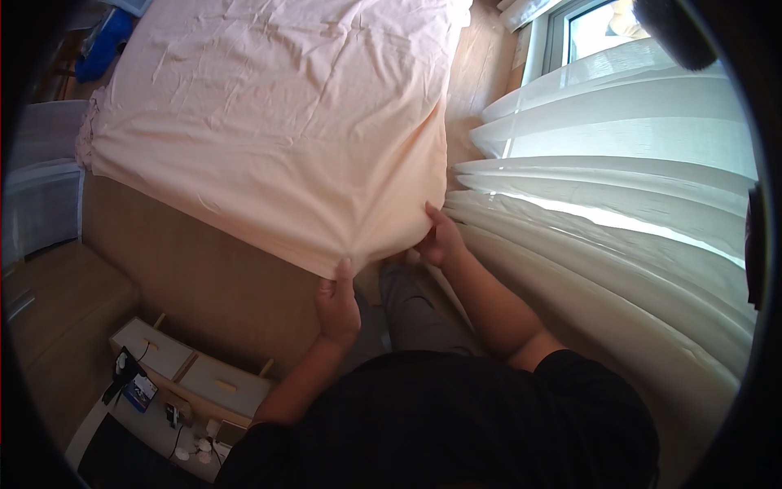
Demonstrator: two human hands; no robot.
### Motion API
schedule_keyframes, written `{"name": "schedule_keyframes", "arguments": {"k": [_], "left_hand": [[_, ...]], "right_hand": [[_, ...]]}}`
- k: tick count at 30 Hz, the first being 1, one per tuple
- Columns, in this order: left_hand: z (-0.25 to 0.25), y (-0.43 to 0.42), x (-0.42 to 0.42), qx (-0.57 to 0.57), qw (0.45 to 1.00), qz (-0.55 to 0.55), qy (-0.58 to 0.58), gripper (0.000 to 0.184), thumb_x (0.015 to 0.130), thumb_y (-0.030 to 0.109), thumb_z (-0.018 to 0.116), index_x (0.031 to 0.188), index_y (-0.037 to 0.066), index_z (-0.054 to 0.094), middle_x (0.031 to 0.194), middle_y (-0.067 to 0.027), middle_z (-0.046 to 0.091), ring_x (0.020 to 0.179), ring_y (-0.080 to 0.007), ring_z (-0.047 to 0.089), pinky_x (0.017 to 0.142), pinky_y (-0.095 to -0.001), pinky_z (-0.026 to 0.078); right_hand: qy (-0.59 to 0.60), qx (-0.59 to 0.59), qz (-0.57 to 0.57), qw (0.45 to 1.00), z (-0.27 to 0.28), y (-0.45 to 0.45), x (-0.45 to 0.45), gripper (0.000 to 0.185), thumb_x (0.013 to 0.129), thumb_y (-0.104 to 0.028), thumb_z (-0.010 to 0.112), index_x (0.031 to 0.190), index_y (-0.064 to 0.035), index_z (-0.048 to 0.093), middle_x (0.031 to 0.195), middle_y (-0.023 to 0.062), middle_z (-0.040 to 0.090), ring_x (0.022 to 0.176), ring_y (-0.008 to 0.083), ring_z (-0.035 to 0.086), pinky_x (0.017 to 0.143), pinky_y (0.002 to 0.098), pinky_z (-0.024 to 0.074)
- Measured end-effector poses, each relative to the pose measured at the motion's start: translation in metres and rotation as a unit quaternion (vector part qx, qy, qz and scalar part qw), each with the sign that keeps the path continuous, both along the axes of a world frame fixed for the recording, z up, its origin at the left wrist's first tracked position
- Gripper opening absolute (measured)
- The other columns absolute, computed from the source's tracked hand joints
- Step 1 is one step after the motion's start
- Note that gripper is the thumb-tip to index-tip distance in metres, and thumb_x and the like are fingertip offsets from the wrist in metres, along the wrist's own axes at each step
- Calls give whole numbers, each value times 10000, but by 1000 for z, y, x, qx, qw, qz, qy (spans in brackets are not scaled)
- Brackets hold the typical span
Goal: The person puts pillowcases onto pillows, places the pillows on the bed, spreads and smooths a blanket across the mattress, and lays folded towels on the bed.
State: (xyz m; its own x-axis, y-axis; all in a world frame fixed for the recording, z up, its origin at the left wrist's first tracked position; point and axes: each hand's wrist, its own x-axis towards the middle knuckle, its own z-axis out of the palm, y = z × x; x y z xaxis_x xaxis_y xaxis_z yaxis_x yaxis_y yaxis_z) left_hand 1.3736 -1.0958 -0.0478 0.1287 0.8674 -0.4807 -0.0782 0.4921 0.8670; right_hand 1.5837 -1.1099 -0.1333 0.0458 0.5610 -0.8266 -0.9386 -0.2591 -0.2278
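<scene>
A pale pink bed sheet (269, 106) covers the bed, with creases across its top and folds running toward the near corner. My left hand (336, 303) pinches the sheet's near edge, thumb on top and fingers underneath. To the right, my right hand (440, 240) grips the edge close to the corner, its thumb up and its other fingers partly hidden below the cloth. Between the two hands the fabric is pulled taut, and one fold fans out from the left thumb.
Sheer white curtains (611, 130) hang along the right beside a window (599, 33). Behind me at lower left stands a drawer cabinet (224, 387) with small items on it. Wooden floor (195, 244) lies before the bed. A blue object (104, 42) is at upper left.
</scene>
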Motion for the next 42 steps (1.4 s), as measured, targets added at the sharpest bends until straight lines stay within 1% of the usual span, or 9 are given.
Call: {"name": "schedule_keyframes", "arguments": {"k": [6,8,15,20,23,25,28,34,42], "left_hand": [[4,-12,32,-37,993,34,-107,253,875,68,551,1102,-36,510,989,-90,595,889,-141,566,810,-266,451],[15,-11,40,-220,970,45,-93,246,846,41,541,1079,-26,498,936,-92,582,883,-185,574,792,-318,478],[-15,-3,28,-390,875,-44,-284,347,913,162,456,1216,-9,452,1123,-129,557,1039,-263,543,896,-427,447],[-3,16,25,-269,909,-121,-293,349,930,221,492,1207,10,478,1122,-113,556,1054,-201,526,929,-356,412],[41,43,22,-125,959,-151,-203,318,892,241,589,1078,-16,576,946,-72,616,848,-155,589,745,-312,481],[60,63,23,-8,974,-226,34,314,865,257,630,1016,-17,618,862,-57,640,751,-133,579,671,-309,465],[101,81,30,25,949,-278,148,304,842,249,660,973,-24,635,866,-61,648,750,-121,566,669,-302,456],[147,99,55,-31,996,-70,37,277,852,149,612,1041,-52,586,870,-81,636,765,-144,583,695,-286,475],[172,54,92,-326,932,128,88,279,892,189,525,1040,-44,559,854,-149,631,779,-239,631,719,-320,493]], "right_hand": [[61,19,44,997,66,-46,1,486,932,-330,503,1286,-7,425,1244,131,529,1126,267,519,984,425,394],[49,33,112,992,85,-50,10,488,934,-333,499,1288,-6,424,1248,126,525,1131,265,514,984,424,392],[-69,82,320,941,105,-33,16,408,918,-223,545,1245,7,459,1183,131,556,1074,239,554,954,391,421],[-47,114,340,932,132,-1,10,338,923,-170,521,1193,30,495,1146,129,581,1030,252,586,921,387,457],[-6,128,352,927,139,24,4,304,914,-153,517,1152,36,513,1103,126,591,1008,259,590,927,392,453],[120,212,231,942,148,48,12,286,889,-150,528,1122,15,531,1089,120,601,1024,274,577,959,416,418],[172,217,208,938,161,90,38,355,872,-190,538,1168,1,496,1114,113,583,1068,280,540,998,408,365],[117,106,271,949,147,214,103,54,868,-101,552,898,-125,515,914,44,597,757,149,593,708,329,503],[171,61,389,903,122,251,170,134,716,22,487,715,-109,459,696,48,504,660,186,502,602,345,354]]}}
